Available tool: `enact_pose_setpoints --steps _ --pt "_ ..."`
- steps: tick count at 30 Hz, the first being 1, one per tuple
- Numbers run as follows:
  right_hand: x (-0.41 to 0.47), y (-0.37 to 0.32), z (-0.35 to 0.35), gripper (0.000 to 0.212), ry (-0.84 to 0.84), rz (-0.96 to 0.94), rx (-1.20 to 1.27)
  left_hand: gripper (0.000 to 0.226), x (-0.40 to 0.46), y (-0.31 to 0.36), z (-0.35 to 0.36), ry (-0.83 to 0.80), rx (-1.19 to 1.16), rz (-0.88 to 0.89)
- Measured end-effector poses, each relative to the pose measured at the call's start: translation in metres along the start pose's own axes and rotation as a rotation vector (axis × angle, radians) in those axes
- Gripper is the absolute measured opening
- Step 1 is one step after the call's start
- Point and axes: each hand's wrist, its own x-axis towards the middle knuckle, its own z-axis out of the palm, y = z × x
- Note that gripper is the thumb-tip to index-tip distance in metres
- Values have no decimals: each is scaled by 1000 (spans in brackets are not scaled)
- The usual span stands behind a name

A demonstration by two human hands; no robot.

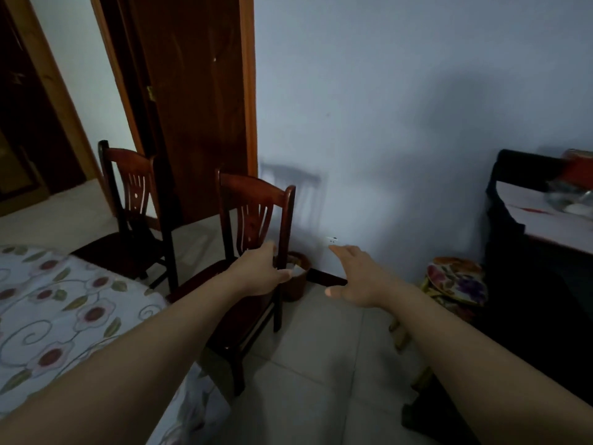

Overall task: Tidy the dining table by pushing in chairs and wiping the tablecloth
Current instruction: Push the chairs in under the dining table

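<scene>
A dark red wooden chair (253, 203) stands beside the table, its seat partly under the floral tablecloth (64, 303) at the lower left. My left hand (261, 271) grips the right upright of that chair's back. My right hand (356, 277) hovers to the right of the chair, fingers spread, holding nothing. A second matching chair (128, 184) stands further back along the table's edge, in front of the door.
A small brown bin (296, 274) sits on the floor against the wall behind the near chair. A floral-cushioned stool (455, 281) stands at the right beside a dark cabinet (526, 252). A wooden door (192, 101) fills the back. Pale tiled floor lies between.
</scene>
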Motion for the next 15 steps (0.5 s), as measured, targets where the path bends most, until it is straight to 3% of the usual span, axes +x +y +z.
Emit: enact_pose_setpoints --steps 15 --pt "295 133 -83 88 -10 -131 -27 59 300 22 -21 95 22 -164"
